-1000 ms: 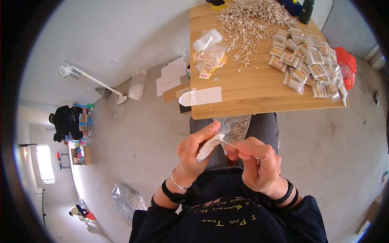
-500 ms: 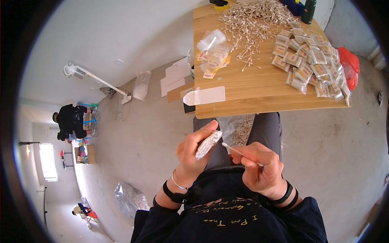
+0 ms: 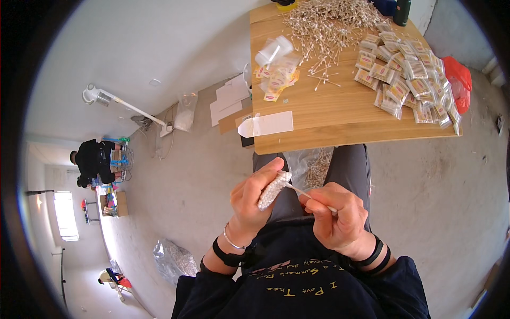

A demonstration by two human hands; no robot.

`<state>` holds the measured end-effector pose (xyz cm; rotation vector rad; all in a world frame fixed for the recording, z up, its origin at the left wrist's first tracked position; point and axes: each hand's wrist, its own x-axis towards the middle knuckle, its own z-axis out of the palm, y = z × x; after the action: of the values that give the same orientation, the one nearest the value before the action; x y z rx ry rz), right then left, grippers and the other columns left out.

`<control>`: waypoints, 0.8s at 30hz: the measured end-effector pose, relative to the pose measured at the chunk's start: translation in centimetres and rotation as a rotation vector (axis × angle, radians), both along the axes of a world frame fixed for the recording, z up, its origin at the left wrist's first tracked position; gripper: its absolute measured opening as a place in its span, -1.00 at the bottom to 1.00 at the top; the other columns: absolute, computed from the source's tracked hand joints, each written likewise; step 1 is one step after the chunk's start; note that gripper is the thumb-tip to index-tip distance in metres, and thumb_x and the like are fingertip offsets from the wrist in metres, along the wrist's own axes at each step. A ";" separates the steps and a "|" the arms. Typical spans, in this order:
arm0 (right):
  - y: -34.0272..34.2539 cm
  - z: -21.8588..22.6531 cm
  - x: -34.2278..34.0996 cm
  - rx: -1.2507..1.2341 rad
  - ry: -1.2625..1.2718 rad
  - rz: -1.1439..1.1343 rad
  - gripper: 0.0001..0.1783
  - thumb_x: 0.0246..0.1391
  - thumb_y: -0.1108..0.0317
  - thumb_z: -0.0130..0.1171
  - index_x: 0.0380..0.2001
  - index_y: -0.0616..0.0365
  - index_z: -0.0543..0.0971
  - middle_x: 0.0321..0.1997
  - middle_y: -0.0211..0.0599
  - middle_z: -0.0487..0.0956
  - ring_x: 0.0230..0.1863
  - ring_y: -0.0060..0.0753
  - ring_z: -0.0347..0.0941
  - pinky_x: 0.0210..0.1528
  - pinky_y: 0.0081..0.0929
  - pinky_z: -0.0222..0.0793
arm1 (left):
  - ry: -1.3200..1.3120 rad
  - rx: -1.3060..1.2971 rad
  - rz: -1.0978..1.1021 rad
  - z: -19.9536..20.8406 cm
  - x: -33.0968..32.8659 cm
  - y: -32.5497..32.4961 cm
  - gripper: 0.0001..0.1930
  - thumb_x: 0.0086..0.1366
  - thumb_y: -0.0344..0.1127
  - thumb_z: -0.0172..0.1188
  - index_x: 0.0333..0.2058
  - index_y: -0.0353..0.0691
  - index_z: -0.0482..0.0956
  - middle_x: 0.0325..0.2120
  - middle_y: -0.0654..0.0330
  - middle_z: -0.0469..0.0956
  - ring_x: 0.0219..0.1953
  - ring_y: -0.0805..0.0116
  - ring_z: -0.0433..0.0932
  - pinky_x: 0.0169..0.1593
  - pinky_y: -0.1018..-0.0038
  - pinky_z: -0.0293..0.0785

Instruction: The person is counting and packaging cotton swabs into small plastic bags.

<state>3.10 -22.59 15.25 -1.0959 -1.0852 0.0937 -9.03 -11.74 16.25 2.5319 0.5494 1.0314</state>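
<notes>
Right hand pinches 1 swab, now nearer the bundle clasped in left hand, palm hidden.

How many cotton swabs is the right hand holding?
1: the cotton swab in the right hand, tip by the swab bundle in the left hand. More may be hidden.

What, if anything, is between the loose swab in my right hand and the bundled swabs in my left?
Nothing visible: the loose swab in your right hand has its tip right beside the bundled swabs in your left hand. Whether they touch, I can't tell.
</notes>
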 end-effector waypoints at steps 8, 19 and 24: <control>-0.1 0.7 0.2 -0.049 -0.050 -0.036 -0.76 -0.10 0.54 0.29 -0.37 0.30 0.43 -0.54 -0.26 0.51 -0.64 -0.32 0.45 -0.64 -0.50 0.35 | 0.013 0.014 -0.023 0.1 0.1 0.1 -0.67 -0.01 -0.55 0.35 -0.28 -0.36 0.40 -0.25 -0.05 0.59 -0.25 0.23 0.63 -0.21 0.48 0.57; -0.2 2.3 0.6 -0.095 -0.245 -0.105 -0.73 -0.19 0.56 0.33 -0.40 0.28 0.45 -0.60 -0.32 0.44 -0.67 -0.38 0.41 -0.67 -0.55 0.32 | -0.054 0.011 -0.069 -0.1 0.0 0.3 -0.77 0.09 -0.48 0.26 -0.30 -0.40 0.42 -0.27 -0.11 0.58 -0.26 0.06 0.62 -0.27 0.41 0.58; -0.2 2.4 0.5 -0.127 -0.234 -0.118 -0.74 -0.20 0.55 0.34 -0.42 0.30 0.45 -0.64 -0.33 0.41 -0.70 -0.40 0.39 -0.69 -0.56 0.30 | -0.061 0.010 -0.077 -0.1 0.1 0.3 -0.77 0.09 -0.47 0.26 -0.30 -0.39 0.42 -0.28 -0.11 0.58 -0.26 0.06 0.62 -0.28 0.41 0.58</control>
<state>3.59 -22.82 17.69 -1.3064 -1.2331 -0.0621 -8.94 -11.40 16.19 2.4997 0.4267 1.0822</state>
